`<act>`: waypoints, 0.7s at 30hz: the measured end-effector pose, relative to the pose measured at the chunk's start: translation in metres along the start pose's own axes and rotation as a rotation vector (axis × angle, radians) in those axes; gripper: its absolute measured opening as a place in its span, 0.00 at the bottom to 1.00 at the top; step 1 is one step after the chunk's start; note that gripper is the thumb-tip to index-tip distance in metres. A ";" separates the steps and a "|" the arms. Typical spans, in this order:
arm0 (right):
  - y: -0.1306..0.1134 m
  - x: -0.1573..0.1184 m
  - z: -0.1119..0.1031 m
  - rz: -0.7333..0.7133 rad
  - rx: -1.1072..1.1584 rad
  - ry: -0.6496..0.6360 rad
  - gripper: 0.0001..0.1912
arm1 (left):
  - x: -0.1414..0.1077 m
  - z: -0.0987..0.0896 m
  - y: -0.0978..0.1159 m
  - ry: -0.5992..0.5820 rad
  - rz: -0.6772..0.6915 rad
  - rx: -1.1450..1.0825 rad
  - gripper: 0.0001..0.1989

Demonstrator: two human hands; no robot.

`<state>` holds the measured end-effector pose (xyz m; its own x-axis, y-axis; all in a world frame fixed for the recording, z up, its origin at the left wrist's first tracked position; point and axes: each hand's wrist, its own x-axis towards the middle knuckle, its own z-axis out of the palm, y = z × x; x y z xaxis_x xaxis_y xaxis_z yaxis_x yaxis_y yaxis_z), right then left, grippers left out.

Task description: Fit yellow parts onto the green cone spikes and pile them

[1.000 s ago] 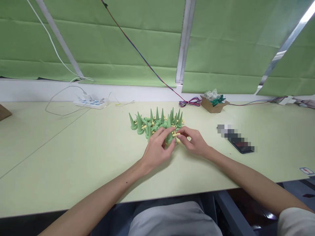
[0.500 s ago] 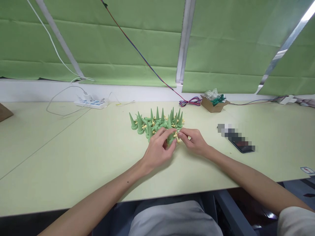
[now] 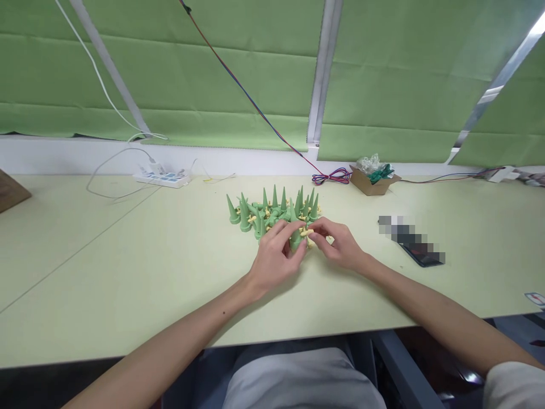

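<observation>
My left hand (image 3: 272,255) is closed around a green plastic cone (image 3: 295,241) with a round base, which stands upright at the near right of a cluster. Between the thumb and index finger of my right hand (image 3: 340,245) is a small yellow plastic piece (image 3: 305,232), held against the side of that cone. Whether the piece is fixed to the cone cannot be made out. Behind my hands stand several more green cones (image 3: 244,216), with green tube-like parts (image 3: 275,215) and small yellow pieces among them. My left fingers hide part of the cluster.
A power strip (image 3: 164,179) with white cables lies at the back left. Toward the back right are a coiled red-and-blue wire (image 3: 332,176) and a small cardboard box (image 3: 370,184) holding plastic wrap and green material. A dark, partly blurred-out phone-like object (image 3: 421,254) lies to the right.
My right fingers have opened slightly and shifted at the cone's side, so the yellow piece between them shows more clearly. My left hand keeps its hold. The whole view has shifted a little.
</observation>
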<state>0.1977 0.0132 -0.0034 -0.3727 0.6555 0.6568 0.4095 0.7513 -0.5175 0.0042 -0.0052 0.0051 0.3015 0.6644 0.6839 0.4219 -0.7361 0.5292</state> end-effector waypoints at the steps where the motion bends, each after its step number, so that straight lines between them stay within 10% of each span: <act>1: -0.001 0.000 0.000 -0.003 -0.005 0.000 0.06 | 0.000 0.000 0.000 -0.001 0.001 -0.005 0.13; 21: -0.005 0.002 -0.001 -0.031 -0.084 -0.013 0.16 | -0.003 0.002 -0.005 -0.025 0.099 0.027 0.14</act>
<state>0.1958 0.0108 0.0010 -0.3967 0.6332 0.6646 0.4657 0.7627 -0.4488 0.0028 -0.0030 -0.0004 0.3640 0.5919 0.7191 0.4117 -0.7949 0.4458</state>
